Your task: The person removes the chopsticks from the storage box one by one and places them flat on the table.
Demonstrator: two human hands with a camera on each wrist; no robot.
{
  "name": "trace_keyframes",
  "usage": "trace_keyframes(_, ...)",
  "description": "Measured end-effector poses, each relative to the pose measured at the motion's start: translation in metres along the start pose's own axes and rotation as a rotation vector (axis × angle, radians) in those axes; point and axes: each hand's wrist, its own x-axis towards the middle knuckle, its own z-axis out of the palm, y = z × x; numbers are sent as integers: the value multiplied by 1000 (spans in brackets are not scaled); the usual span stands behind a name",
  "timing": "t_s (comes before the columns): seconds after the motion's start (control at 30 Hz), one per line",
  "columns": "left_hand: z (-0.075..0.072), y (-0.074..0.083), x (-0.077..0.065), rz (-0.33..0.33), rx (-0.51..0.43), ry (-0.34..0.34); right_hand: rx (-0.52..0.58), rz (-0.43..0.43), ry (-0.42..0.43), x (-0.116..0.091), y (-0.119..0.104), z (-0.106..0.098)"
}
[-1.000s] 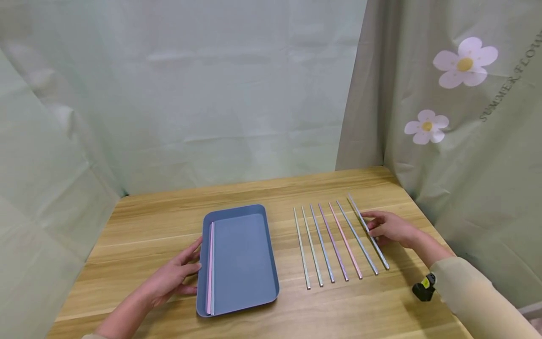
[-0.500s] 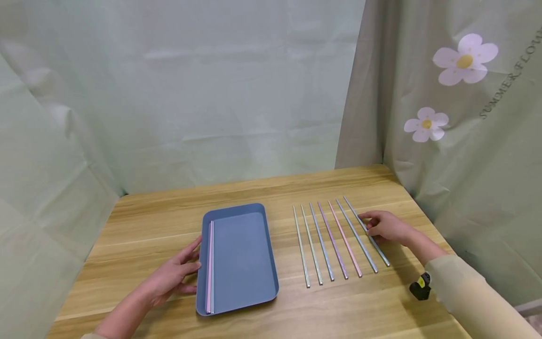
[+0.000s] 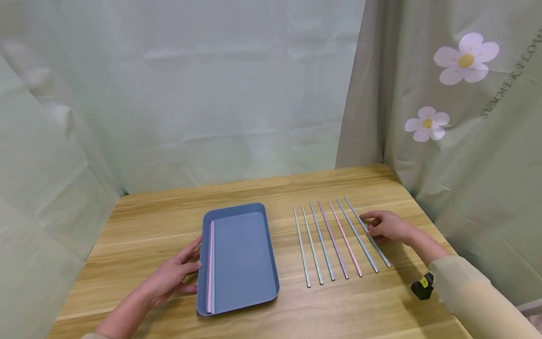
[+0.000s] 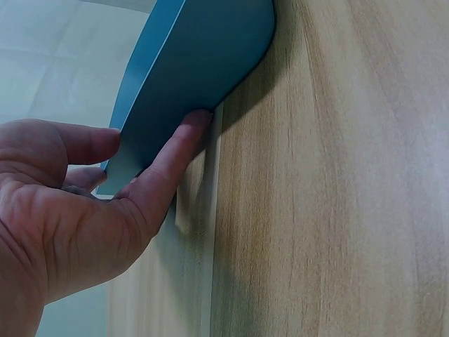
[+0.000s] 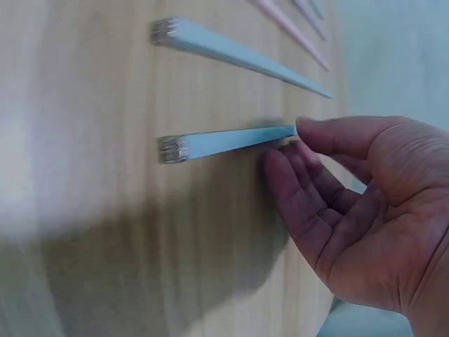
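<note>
My left hand [image 3: 171,277] rests against the outer left wall of a blue-grey rectangular tray [image 3: 247,256]. In the left wrist view its thumb touches near the rim and another finger [image 4: 172,158] lies low along the wall. Pink and pale blue chopsticks [image 3: 211,268] lie together along the tray's left side. On the right, my right hand [image 3: 390,226] pinches the middle of a pale blue chopstick [image 3: 381,254], the rightmost of a spread row. The right wrist view shows the thumb on this chopstick [image 5: 224,142]; the exact finger contact behind it is hidden.
Several more chopsticks, among them a pink one [image 3: 345,238] and a purple one [image 3: 333,238], lie spaced side by side between tray and right hand. The wooden table [image 3: 330,313] is bounded by hanging pale cloth [image 3: 237,94] at the back and sides.
The rightmost chopstick came down and slightly left in my right hand, lining up beside the row, then shifted very slightly right. My left hand and the tray have stayed put.
</note>
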Motion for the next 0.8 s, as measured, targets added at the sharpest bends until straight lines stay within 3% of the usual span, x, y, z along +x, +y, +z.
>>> trace_keyframes(0.33, -2, -3, 1, 7, 3, -16, 69, -31, 29, -2, -24, -6)
trace_keyframes(0.8, 1, -2, 1, 19, -7, -12, 228, -125, -39, 18, -97, 55)
